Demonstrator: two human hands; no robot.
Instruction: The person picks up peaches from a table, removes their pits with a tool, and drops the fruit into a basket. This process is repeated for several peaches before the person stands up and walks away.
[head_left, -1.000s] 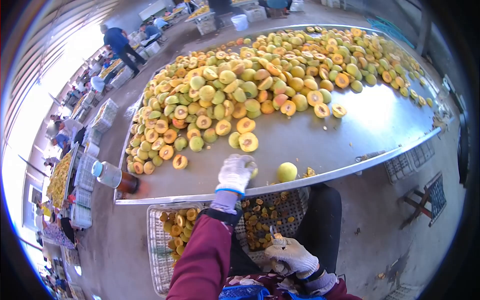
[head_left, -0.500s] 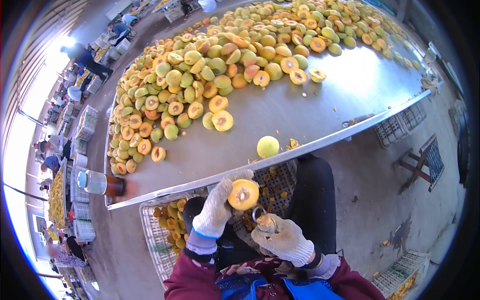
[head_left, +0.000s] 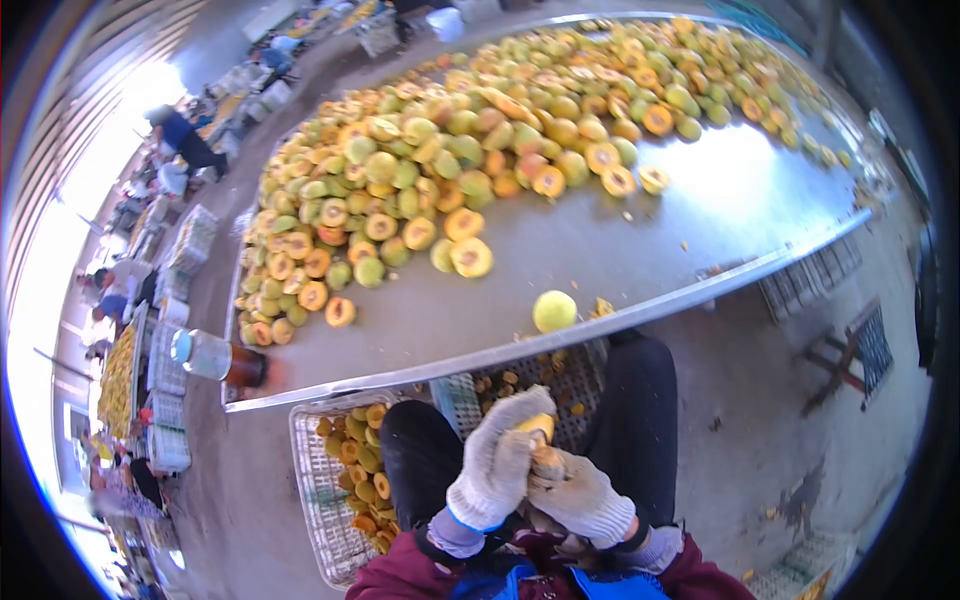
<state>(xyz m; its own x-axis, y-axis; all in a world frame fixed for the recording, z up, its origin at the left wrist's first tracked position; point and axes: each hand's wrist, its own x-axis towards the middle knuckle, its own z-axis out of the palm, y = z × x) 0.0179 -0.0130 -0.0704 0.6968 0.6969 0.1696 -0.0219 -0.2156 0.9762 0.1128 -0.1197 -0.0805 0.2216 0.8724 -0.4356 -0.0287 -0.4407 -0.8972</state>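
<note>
My left hand (head_left: 492, 462), in a whitish knit glove, is closed around a yellow peach half (head_left: 540, 425), mostly covered by the fingers. Pressed close against it is my gloved right hand (head_left: 582, 497), its fingers curled. The ring-ended pitting knife in the right hand is hidden now; its metal loop shows only in the earlier view. Both hands are above my lap, between my knees. Ahead on the metal table (head_left: 600, 265), one whole yellow-green peach (head_left: 554, 311) sits near the front edge, beside small scraps (head_left: 602, 307).
Many halved peaches (head_left: 420, 180) are heaped across the table. A jar of dark liquid (head_left: 218, 358) stands at the left corner. Below are a crate of peach halves (head_left: 330, 530) and another crate (head_left: 458, 400) with scraps. A folding stool (head_left: 862, 350) stands right; people work far left.
My right hand has moved up to the peach half, and the two hands have come together. The peach half has turned, its cut face no longer toward me. The view has shifted slightly.
</note>
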